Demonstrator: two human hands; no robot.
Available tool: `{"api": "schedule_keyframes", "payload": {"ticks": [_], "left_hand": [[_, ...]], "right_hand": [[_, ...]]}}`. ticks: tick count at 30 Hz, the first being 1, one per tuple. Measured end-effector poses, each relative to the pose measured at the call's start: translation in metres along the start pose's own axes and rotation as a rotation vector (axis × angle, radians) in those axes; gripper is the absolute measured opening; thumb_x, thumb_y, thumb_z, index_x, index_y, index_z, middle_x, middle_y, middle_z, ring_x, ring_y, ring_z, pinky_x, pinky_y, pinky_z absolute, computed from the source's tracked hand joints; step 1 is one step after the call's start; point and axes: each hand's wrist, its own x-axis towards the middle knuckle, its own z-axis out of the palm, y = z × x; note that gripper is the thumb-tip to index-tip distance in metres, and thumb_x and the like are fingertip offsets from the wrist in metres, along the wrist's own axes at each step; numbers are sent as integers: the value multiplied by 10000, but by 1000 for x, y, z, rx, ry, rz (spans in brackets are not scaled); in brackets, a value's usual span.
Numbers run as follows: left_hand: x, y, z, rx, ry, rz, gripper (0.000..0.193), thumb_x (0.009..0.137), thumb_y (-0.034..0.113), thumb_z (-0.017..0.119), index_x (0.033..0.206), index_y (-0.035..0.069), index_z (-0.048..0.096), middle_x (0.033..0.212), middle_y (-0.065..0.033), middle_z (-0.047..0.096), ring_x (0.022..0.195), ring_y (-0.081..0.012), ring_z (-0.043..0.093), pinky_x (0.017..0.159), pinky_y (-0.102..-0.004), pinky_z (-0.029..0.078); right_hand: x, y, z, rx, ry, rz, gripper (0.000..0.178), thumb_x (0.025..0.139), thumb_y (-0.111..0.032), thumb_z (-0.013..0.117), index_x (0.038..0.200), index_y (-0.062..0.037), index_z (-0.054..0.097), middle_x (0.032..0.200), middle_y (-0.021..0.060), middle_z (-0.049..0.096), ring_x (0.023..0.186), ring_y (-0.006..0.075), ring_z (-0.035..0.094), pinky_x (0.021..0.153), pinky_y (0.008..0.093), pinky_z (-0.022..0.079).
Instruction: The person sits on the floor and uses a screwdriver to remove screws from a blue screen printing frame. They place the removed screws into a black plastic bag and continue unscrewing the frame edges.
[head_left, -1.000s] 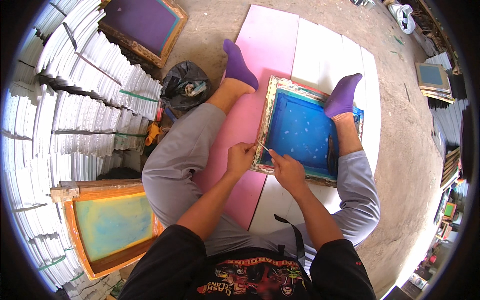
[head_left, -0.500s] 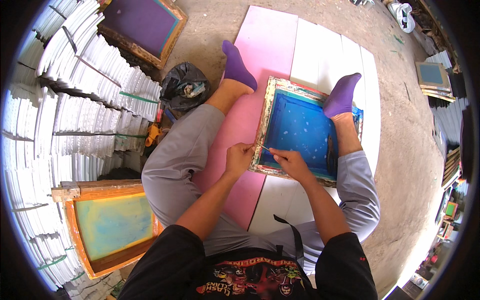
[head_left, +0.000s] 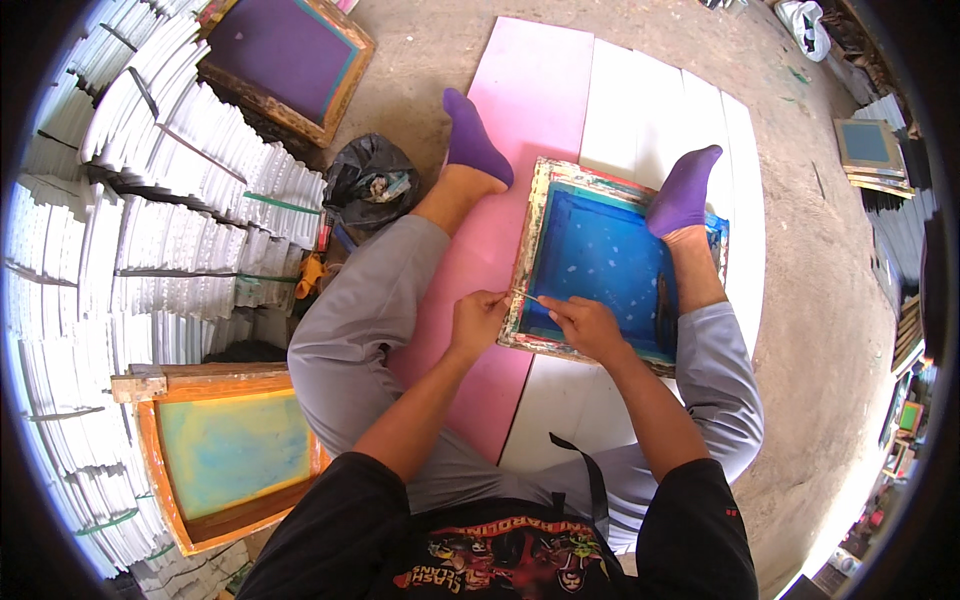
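A screen-printing frame (head_left: pixel 515 318) with blue mesh and paint-crusted wooden sides lies on the boards between my legs. My left hand (head_left: pixel 480 318) is closed in a pinch at its left side; whatever the fingertips hold is too small to make out. My right hand (head_left: pixel 585 322) rests over the lower left of the frame, its fingers wrapped round a thin tool (head_left: pixel 528 296) with a slim metal shaft, perhaps a screwdriver. That shaft points at the left side, close to my left fingertips. My right foot, in a purple sock (head_left: pixel 684 192), rests on the frame's upper right corner.
Pink board (head_left: pixel 530 75) and white board (head_left: pixel 635 100) lie beneath the frame. Bundled white sheets (head_left: pixel 180 245) are stacked at the left, beside a black plastic bag (head_left: pixel 370 182). An orange-edged screen frame (head_left: pixel 235 440) stands lower left, a purple one (head_left: pixel 280 55) upper left.
The view has shifted slightly. Both hands keep their places at the frame's left side, and the thin tool stays in my right hand.
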Motion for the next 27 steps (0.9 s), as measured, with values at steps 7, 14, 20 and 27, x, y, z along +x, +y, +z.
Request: {"api": "schedule_keyframes", "payload": {"ticks": [7,14,20,27], "left_hand": [[1,14,3,89,1,48,227,952,149,715,1087,-23,778,885,-199,773,761,-190,750,705,-311,558],[4,-11,5,-21,13,57,213,946,143,720,1089,0,787,894,-190,774,772,-196,747,713,-326,563],[1,13,0,61,-48,33,241,977,158,722,1117,-30,778,924,-129,776,808,-136,708,727,-289,554],[-1,3,-3,-10,-36,30,229,981,147,717,1084,-48,776,887,-105,770,774,-124,694,691,-289,545]], "right_hand": [[14,48,27,731,-59,66,308,1022,-175,653,1310,-90,724,807,54,709,673,111,578,623,305,472],[13,20,-4,1088,-346,534,332,1056,-227,628,1362,-118,700,715,-6,588,529,66,457,451,222,330],[8,34,22,396,125,-86,326,1065,-256,611,1344,-119,711,723,-11,593,497,72,458,431,231,331],[14,2,-13,1063,-320,568,336,1045,-240,631,1338,-98,713,714,-14,599,601,69,525,557,258,441]]}}
